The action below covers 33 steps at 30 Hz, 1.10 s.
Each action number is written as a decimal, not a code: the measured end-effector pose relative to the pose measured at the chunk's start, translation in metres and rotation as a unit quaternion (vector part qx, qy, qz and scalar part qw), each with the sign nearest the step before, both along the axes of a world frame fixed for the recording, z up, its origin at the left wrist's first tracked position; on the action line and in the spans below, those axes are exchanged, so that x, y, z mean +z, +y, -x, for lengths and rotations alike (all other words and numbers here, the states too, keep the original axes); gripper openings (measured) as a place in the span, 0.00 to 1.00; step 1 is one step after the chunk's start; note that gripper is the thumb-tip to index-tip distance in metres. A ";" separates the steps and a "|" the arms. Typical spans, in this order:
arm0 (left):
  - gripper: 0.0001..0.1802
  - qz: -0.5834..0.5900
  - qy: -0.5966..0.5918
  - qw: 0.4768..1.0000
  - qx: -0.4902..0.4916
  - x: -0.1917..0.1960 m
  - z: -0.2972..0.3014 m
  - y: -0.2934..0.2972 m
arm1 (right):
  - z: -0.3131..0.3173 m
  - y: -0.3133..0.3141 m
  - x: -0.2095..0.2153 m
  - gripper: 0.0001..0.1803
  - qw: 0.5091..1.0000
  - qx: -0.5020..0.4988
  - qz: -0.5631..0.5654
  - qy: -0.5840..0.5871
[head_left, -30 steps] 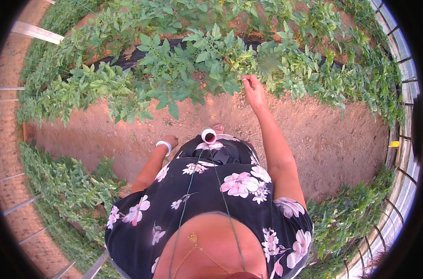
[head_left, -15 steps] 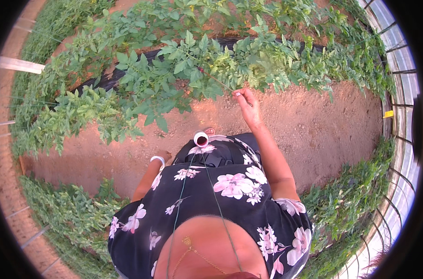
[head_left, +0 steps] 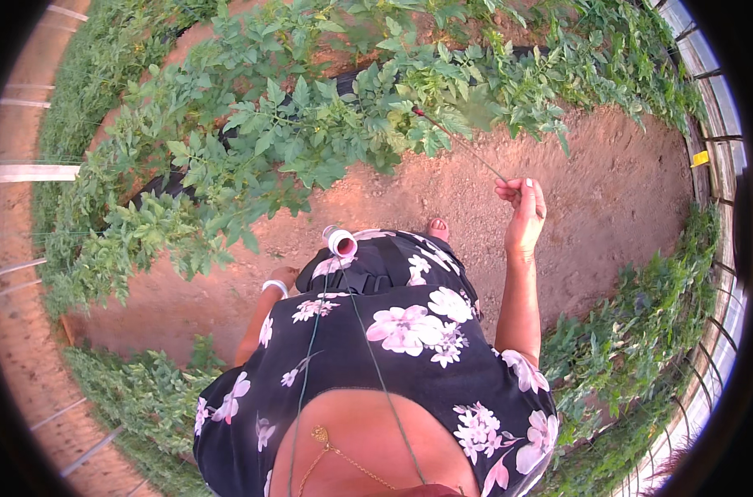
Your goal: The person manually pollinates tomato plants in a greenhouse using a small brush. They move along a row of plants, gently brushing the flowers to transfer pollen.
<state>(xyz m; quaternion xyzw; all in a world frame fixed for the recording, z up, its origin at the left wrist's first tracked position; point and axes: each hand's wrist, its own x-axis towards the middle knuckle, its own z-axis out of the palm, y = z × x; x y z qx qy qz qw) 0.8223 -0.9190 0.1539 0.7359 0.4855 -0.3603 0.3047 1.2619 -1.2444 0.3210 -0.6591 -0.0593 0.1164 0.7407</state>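
My right hand [head_left: 523, 203] is closed in a pinch round the lower end of a thin stick [head_left: 467, 149]. The stick slants up and left, and its dark red tip [head_left: 418, 111] is at the near edge of the leafy tomato plants [head_left: 310, 137]. A small white bottle [head_left: 341, 241], open at the top with red inside, hangs at my lap on a dark green cord [head_left: 314, 331] round my neck. Beside my left hip is my left hand [head_left: 284, 275], with a white band at the wrist; its fingers are mostly hidden.
Bare soil [head_left: 591, 199] forms a path between the plant rows. Behind me grows another green row [head_left: 633, 331]. Black plastic sheet [head_left: 165, 186] shows under the front row. The ribbed greenhouse wall [head_left: 724, 166] curves along the right, with a yellow tag [head_left: 700, 157] on it.
My right hand has moved right with the stick, and the red tip has come away from deeper among the leaves. The bottle has swung a little left. A sandalled foot shows farther right.
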 end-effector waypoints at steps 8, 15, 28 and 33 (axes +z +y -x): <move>0.22 -0.016 -0.017 1.000 0.001 -0.009 -0.045 -0.042 | -0.094 -0.022 -0.077 0.13 0.999 0.003 0.036 -0.015; 0.19 -0.014 -0.017 1.000 -0.009 -0.010 -0.045 -0.083 | -0.133 0.010 -0.118 0.14 0.995 0.073 0.063 -0.034; 0.26 0.018 -0.004 0.991 0.136 -0.033 -0.002 -0.112 | -0.141 0.023 -0.131 0.14 0.995 0.093 0.038 0.009; 0.26 0.008 0.003 0.991 0.133 -0.046 0.004 -0.109 | -0.152 0.011 -0.128 0.14 0.998 0.063 0.011 -0.025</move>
